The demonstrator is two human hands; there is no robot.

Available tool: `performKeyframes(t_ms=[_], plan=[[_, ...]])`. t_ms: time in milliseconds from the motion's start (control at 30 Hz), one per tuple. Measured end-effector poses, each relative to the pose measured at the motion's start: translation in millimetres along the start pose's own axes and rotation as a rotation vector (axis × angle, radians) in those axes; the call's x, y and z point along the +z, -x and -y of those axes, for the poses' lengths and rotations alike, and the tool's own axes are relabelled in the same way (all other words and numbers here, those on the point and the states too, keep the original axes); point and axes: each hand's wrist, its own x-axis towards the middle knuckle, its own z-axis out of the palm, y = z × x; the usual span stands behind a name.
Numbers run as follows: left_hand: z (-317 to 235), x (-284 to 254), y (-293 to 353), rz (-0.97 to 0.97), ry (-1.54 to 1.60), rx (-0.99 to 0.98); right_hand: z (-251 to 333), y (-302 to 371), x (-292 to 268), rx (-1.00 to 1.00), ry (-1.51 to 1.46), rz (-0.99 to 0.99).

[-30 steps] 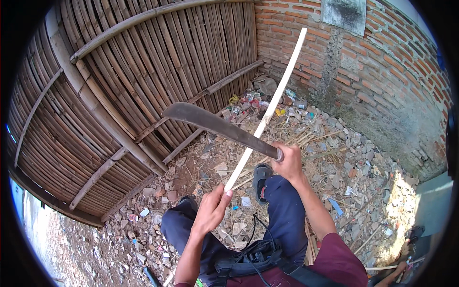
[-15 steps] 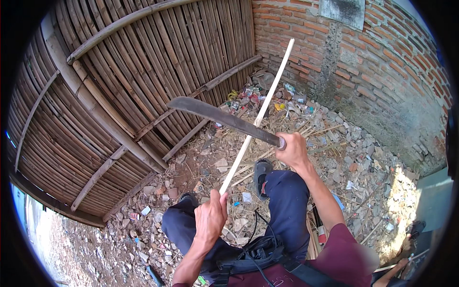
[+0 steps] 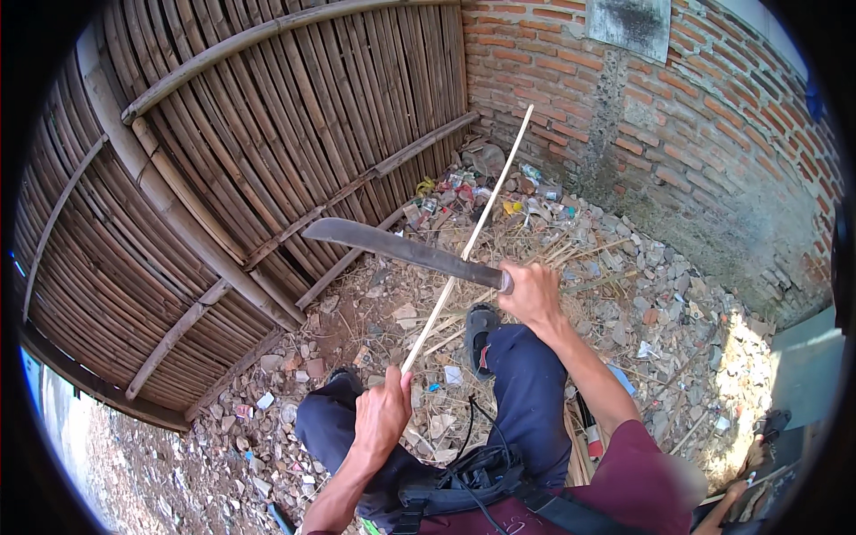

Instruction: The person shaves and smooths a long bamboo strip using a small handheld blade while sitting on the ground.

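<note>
A long pale strip, looking like split bamboo, slants up and away from my left hand. My left hand is closed round its near end. The handle of a machete sits in my right hand, whose fingers wrap round it. The dark curved blade points left and lies across the strip about midway along, seeming to touch it. Most of the machete's handle is hidden inside my fist. Both things are held above the ground, between and ahead of my knees.
A bamboo-slat wall stands on the left, a brick wall at the back right. Rubble, straw and litter cover the ground. At the lower right another person's hand is near a thin stick. Pale strips lie by my right leg.
The strip's far end has dropped lower and its face has turned narrower to view. Machete and right hand have shifted slightly down and left. Both hands keep their holds.
</note>
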Motion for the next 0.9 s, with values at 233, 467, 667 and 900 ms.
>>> performKeyframes(t_ms=[233, 467, 667, 900], plan=[[-4, 1, 7, 0.004, 0.007, -0.040, 19, 5, 7, 0.048, -0.066, 0.020], [-6, 4, -6, -0.037, 0.006, 0.012, 38, 27, 21, -0.132, -0.177, 0.180], [-5, 7, -5, 0.016, -0.031, -0.007, 48, 30, 17, -0.030, -0.236, 0.166], [8, -5, 9, 0.073, -0.055, 0.008, 10, 11, 29, -0.125, 0.051, 0.142]])
